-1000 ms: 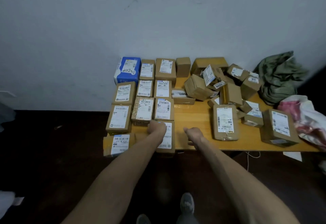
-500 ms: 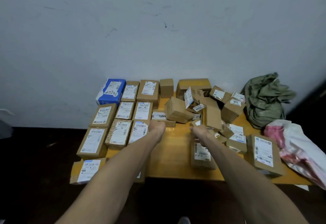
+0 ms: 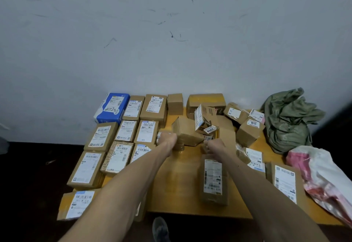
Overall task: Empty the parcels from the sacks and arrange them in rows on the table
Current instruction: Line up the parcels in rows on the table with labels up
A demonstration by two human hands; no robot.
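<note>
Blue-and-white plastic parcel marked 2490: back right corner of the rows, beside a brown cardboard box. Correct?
No. The head view shows the blue-and-white plastic parcel marked 2490 at the back left corner of the rows, not back right; the brown cardboard box is beside it.

Numbers on parcels
Blue parcel (image 3: 111, 108): handwritten "2490", probably. Tilted box (image 3: 204, 119) sticker: "2009". Corner box (image 3: 249, 133): "1011". Rear box (image 3: 235, 113): "77".
</note>
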